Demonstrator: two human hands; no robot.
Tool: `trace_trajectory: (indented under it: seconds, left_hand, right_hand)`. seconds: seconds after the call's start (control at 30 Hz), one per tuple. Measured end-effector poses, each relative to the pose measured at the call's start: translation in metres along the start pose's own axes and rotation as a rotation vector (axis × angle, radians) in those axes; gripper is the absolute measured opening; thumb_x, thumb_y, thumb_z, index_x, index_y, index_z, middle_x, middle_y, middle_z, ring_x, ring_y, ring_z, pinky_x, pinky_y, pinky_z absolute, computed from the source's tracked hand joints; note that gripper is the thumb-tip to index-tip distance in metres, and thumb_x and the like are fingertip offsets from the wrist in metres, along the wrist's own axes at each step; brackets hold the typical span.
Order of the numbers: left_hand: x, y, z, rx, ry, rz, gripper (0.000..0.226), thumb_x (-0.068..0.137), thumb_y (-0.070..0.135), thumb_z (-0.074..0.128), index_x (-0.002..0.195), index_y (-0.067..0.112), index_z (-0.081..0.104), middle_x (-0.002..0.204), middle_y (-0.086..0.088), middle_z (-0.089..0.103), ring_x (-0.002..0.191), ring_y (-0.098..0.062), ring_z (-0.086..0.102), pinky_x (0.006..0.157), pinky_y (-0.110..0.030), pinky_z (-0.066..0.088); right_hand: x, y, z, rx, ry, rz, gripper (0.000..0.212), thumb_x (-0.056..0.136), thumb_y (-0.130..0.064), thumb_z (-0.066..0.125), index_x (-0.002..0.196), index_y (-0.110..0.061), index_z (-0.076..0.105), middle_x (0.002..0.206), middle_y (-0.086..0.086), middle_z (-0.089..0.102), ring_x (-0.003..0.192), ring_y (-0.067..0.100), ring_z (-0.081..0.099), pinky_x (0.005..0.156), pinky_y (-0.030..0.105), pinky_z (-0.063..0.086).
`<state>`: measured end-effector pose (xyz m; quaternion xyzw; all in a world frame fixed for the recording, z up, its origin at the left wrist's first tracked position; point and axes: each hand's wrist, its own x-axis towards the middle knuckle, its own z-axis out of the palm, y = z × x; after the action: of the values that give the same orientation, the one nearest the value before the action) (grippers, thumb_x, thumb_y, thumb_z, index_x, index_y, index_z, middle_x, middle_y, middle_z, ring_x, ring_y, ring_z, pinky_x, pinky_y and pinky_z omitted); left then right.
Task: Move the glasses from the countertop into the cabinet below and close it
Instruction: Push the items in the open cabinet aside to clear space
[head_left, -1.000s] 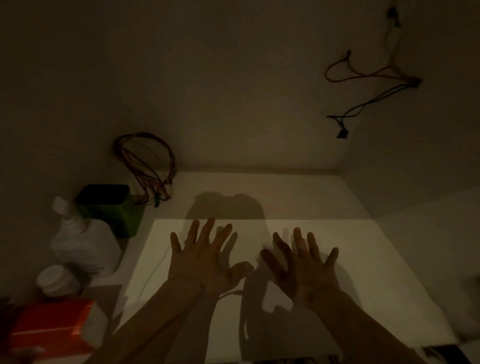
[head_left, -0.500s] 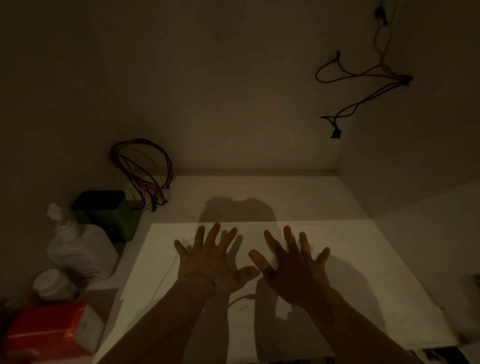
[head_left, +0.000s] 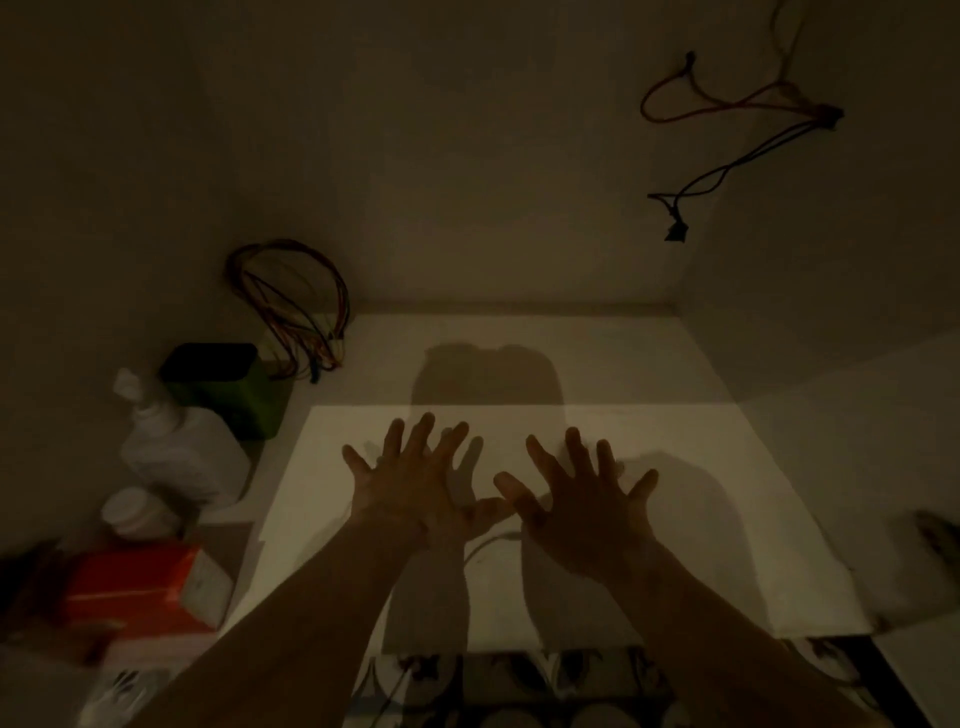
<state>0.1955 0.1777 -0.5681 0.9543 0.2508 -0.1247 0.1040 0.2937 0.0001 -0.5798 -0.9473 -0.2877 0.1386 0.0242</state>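
Note:
I look into a dim cabinet interior with a pale shelf floor (head_left: 675, 519). My left hand (head_left: 415, 488) and my right hand (head_left: 582, 509) are stretched out side by side above the shelf, palms down, fingers spread wide, holding nothing. Their thumbs nearly touch. No glasses show anywhere in the view. Shadows of both hands and arms fall on the shelf behind and below them.
At the left stand a green box with a dark lid (head_left: 228, 389), a white bottle (head_left: 182, 452), a small white jar (head_left: 137, 512) and a red-orange carton (head_left: 140, 587). Coiled wires (head_left: 291, 306) hang at the back left, loose cables (head_left: 727, 130) on the right wall.
Both hands have drifted closer together, the thumbs now almost meeting. The view has shifted slightly, with the left-side items sitting a little lower and closer.

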Motion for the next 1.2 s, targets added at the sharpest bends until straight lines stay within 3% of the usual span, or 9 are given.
trace_trajectory:
  seconds: [0.2,0.3,0.4,0.53,0.67,0.7,0.77,0.87,1.2]
  left_hand:
    - [-0.068,0.012,-0.045,-0.021,-0.121,-0.005,0.115,0.059,0.100,0.034,0.154,0.050,-0.007,0.167,0.009,-0.011,0.152,-0.027,-0.010,0.109,-0.078,0.002]
    - [-0.111,0.021,-0.081,-0.028,-0.168,-0.023,0.102,0.076,0.087,0.048,0.154,0.050,-0.006,0.167,0.008,-0.010,0.152,-0.025,-0.010,0.110,-0.076,0.004]
    - [-0.158,0.039,-0.124,-0.033,-0.200,-0.016,0.102,0.075,0.089,0.045,0.153,0.051,-0.009,0.167,0.010,-0.010,0.152,-0.025,-0.011,0.112,-0.074,0.003]
    - [-0.216,0.062,-0.197,-0.020,-0.316,-0.003,0.109,0.064,0.098,0.033,0.151,0.053,-0.013,0.165,0.014,-0.018,0.151,-0.023,-0.018,0.113,-0.072,-0.002]
    - [-0.263,0.079,-0.263,-0.050,-0.331,0.012,0.103,0.069,0.092,0.036,0.152,0.053,-0.010,0.166,0.011,-0.014,0.152,-0.023,-0.013,0.113,-0.072,-0.003]
    - [-0.277,0.083,-0.278,-0.053,-0.330,0.015,0.103,0.070,0.091,0.038,0.152,0.052,-0.009,0.167,0.010,-0.012,0.152,-0.024,-0.011,0.113,-0.072,-0.003]
    - [-0.304,0.093,-0.307,-0.071,-0.320,0.007,0.102,0.071,0.089,0.040,0.153,0.051,-0.006,0.167,0.008,-0.009,0.152,-0.025,-0.008,0.114,-0.071,-0.001]
    - [-0.341,0.111,-0.345,-0.085,-0.309,-0.033,0.102,0.071,0.090,0.041,0.153,0.051,-0.004,0.167,0.008,-0.008,0.152,-0.024,-0.007,0.114,-0.070,0.002]
    - [-0.455,0.173,-0.477,-0.115,-0.250,-0.093,0.108,0.062,0.094,0.039,0.153,0.052,-0.002,0.167,0.009,-0.003,0.152,-0.027,0.002,0.115,-0.066,0.011]
  right_hand:
    - [-0.064,-0.020,-0.047,0.055,-0.080,0.003,0.091,0.071,-0.089,-0.013,0.154,-0.053,0.000,0.170,-0.002,-0.008,0.155,0.036,-0.008,0.110,0.080,-0.007]
    - [-0.104,-0.027,-0.094,0.034,-0.200,-0.014,0.079,0.082,-0.084,0.001,0.154,-0.053,-0.008,0.170,-0.002,-0.013,0.154,0.038,-0.010,0.108,0.082,-0.005]
    - [-0.147,-0.032,-0.151,0.058,-0.300,0.003,0.081,0.083,-0.086,0.013,0.154,-0.053,-0.009,0.169,-0.003,-0.016,0.154,0.036,-0.014,0.110,0.080,-0.005]
    - [-0.206,-0.045,-0.239,0.153,-0.410,0.121,0.098,0.061,-0.098,-0.008,0.151,-0.059,-0.009,0.168,-0.011,-0.018,0.154,0.027,-0.019,0.111,0.075,-0.015]
    - [-0.254,-0.048,-0.311,0.125,-0.400,0.162,0.116,0.061,-0.098,-0.015,0.154,-0.045,0.029,0.163,0.005,0.033,0.150,0.035,0.022,0.110,0.079,-0.009]
    - [-0.265,-0.050,-0.327,0.124,-0.393,0.163,0.112,0.063,-0.098,-0.013,0.155,-0.046,0.026,0.161,0.006,0.035,0.150,0.035,0.023,0.110,0.079,-0.010]
    - [-0.288,-0.052,-0.361,0.134,-0.393,0.151,0.107,0.063,-0.099,-0.012,0.156,-0.051,0.009,0.169,0.003,0.015,0.155,0.034,0.006,0.110,0.078,-0.013]
    - [-0.318,-0.053,-0.405,0.148,-0.428,0.108,0.107,0.062,-0.101,-0.010,0.155,-0.052,0.002,0.171,-0.003,-0.006,0.155,0.032,-0.011,0.107,0.078,-0.018]
    - [-0.428,-0.020,-0.546,0.120,-0.438,0.013,0.106,0.058,-0.102,-0.010,0.153,-0.056,0.005,0.170,-0.007,-0.008,0.155,0.031,-0.011,0.107,0.078,-0.012]
